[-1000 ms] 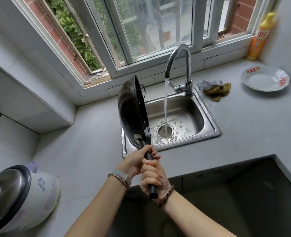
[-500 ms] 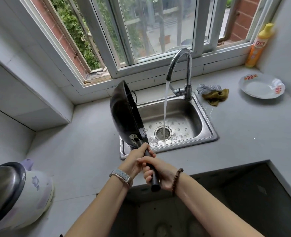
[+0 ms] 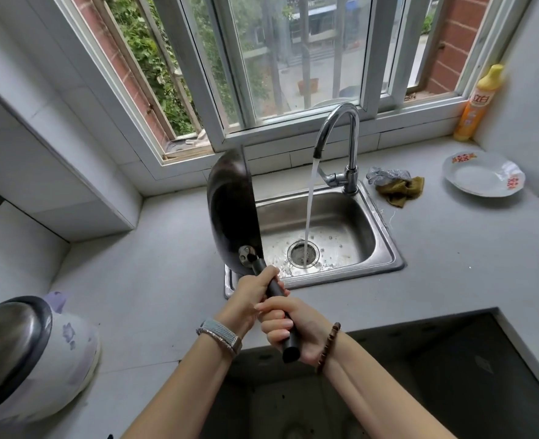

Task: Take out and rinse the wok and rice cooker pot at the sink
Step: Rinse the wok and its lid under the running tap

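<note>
There is one view, a wide-angle camera worn on the person's head, so no second view shares the scene. It looks forward and steeply down over the counter (image 3: 141, 280) toward the window (image 3: 293, 58), which fills the top of the frame. The sink (image 3: 385, 261) sits near the middle, close below the camera, with the tap (image 3: 350, 147) just behind it. Both forearms enter from the bottom edge and meet under the centre. The wide lens bends straight lines near the edges, so the window frame and wall tiles lean outward. At the lower left edge the cooker (image 3: 40, 359) is cut off by the frame, very near the camera.
</note>
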A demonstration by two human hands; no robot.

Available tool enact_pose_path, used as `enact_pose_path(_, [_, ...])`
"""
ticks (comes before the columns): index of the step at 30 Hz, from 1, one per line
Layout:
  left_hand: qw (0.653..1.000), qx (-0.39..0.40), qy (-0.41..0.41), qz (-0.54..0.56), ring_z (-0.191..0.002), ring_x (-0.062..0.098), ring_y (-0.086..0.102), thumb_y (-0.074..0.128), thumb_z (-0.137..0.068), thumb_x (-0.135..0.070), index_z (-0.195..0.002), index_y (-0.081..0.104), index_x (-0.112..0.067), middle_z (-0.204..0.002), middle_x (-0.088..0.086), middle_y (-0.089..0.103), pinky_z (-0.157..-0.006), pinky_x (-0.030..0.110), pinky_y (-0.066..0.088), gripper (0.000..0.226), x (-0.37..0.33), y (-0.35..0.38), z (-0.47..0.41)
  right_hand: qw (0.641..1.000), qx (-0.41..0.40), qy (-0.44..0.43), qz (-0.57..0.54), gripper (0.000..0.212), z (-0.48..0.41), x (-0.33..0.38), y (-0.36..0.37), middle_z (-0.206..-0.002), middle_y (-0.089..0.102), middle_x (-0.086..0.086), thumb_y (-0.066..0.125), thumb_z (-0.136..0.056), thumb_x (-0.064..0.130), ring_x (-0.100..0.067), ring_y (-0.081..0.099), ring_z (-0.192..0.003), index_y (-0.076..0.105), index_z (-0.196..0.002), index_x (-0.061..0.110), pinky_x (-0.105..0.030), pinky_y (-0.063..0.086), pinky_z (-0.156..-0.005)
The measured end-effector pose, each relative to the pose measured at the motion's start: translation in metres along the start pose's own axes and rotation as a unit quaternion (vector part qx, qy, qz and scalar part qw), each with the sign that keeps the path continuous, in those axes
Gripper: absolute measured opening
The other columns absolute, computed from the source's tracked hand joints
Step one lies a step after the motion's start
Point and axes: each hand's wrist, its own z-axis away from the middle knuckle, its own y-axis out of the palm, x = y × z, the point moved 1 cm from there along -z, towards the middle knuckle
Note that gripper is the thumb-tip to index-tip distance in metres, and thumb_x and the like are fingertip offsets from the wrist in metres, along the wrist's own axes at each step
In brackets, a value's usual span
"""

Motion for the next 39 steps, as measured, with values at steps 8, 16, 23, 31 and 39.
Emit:
enact_pose_path(8, [0.998, 0.007, 0.058, -0.039, -0.049, 0.019, 0.058, 0.06, -0.09, -0.014, -0.063, 0.052, -0.007, -0.054, 0.005, 0.056, -0.05, 0.024, 0.05, 0.029, -0.03, -0.001, 0.029, 0.999, 0.051, -0.015, 0.008, 0.033, 0.016, 0.001, 0.025, -0.046, 0.03, 0.007, 0.046, -0.092, -0.002, -0.002, 0.031, -0.03, 0.039, -0.064, 0.016, -0.013, 0.027, -0.03])
enact_pose_path(16, [0.997, 0.036, 0.057, -0.045, -0.046, 0.016, 0.054, 0.056, -0.092, -0.014, -0.066, 0.049, -0.007, -0.054, 0.004, 0.054, -0.049, 0.021, 0.049, 0.028, -0.049, -0.005, 0.051, 0.997, 0.063, -0.044, 0.022, 0.029, 0.028, -0.004, 0.047, -0.048, 0.031, 0.006, 0.047, -0.091, -0.003, -0.002, 0.032, -0.032, 0.04, -0.068, 0.014, -0.014, 0.029, -0.032])
enact_pose_path(23, [0.992, 0.035, 0.076, -0.093, -0.052, 0.016, 0.057, 0.058, -0.091, -0.017, -0.07, 0.052, -0.008, -0.061, 0.005, 0.057, -0.052, 0.021, 0.05, 0.024, -0.062, -0.013, 0.066, 0.995, 0.084, -0.057, 0.017, 0.029, 0.031, -0.011, 0.061, -0.049, 0.031, 0.006, 0.046, -0.09, -0.004, -0.002, 0.031, -0.033, 0.039, -0.069, 0.015, -0.014, 0.029, -0.033])
enact_pose_path(31, [0.992, 0.042, 0.077, -0.087, -0.048, 0.018, 0.053, 0.054, -0.093, -0.013, -0.07, 0.049, -0.007, -0.059, 0.007, 0.053, -0.049, 0.021, 0.049, 0.025, -0.071, -0.008, 0.084, 0.992, 0.102, -0.063, 0.035, 0.03, 0.038, -0.013, 0.069, -0.046, 0.031, 0.007, 0.044, -0.092, -0.002, -0.002, 0.03, -0.032, 0.039, -0.067, 0.014, -0.014, 0.028, -0.033])
enact_pose_path(39, [0.991, 0.043, 0.079, -0.099, -0.048, 0.017, 0.053, 0.054, -0.093, -0.013, -0.07, 0.05, -0.007, -0.06, 0.007, 0.053, -0.048, 0.022, 0.049, 0.025, -0.071, -0.004, 0.09, 0.992, 0.1, -0.07, 0.042, 0.031, 0.044, -0.014, 0.07, -0.047, 0.032, 0.006, 0.044, -0.091, -0.002, -0.003, 0.031, -0.033, 0.038, -0.067, 0.015, -0.014, 0.029, -0.034])
